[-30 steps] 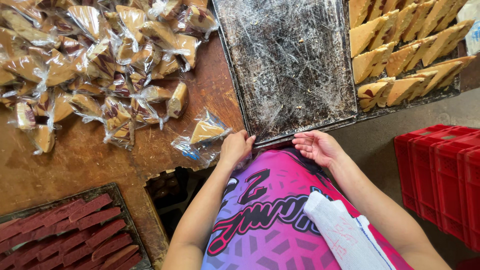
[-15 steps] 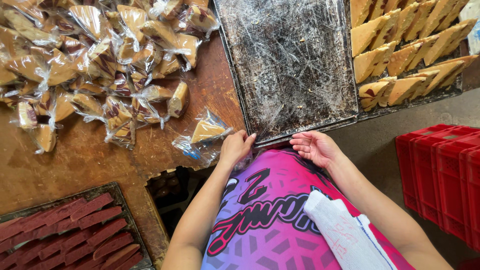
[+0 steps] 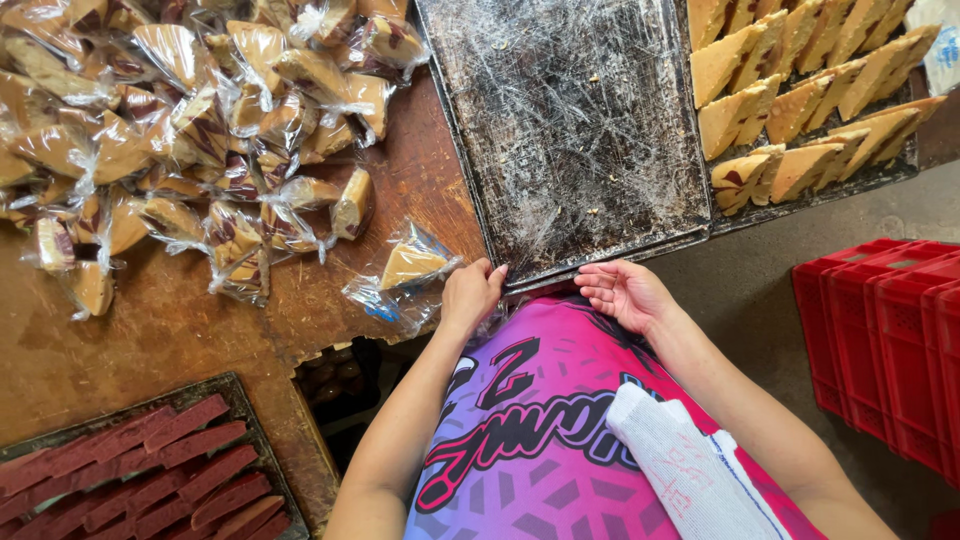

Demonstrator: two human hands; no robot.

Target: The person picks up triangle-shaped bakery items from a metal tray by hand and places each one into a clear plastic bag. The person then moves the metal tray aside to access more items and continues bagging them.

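Both hands at near edge of dark baking tray (image 3: 570,130), left hand (image 3: 470,297) by wrapped cake wedge (image 3: 410,265), right hand (image 3: 622,292) palm up.

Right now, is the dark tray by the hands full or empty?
Empty: the dark tray shows only scratched metal and crumbs. The left hand touches its near edge.

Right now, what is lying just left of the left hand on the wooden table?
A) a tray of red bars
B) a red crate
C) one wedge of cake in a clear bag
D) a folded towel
C: a single bagged wedge lies beside the left hand, apart from the big pile.
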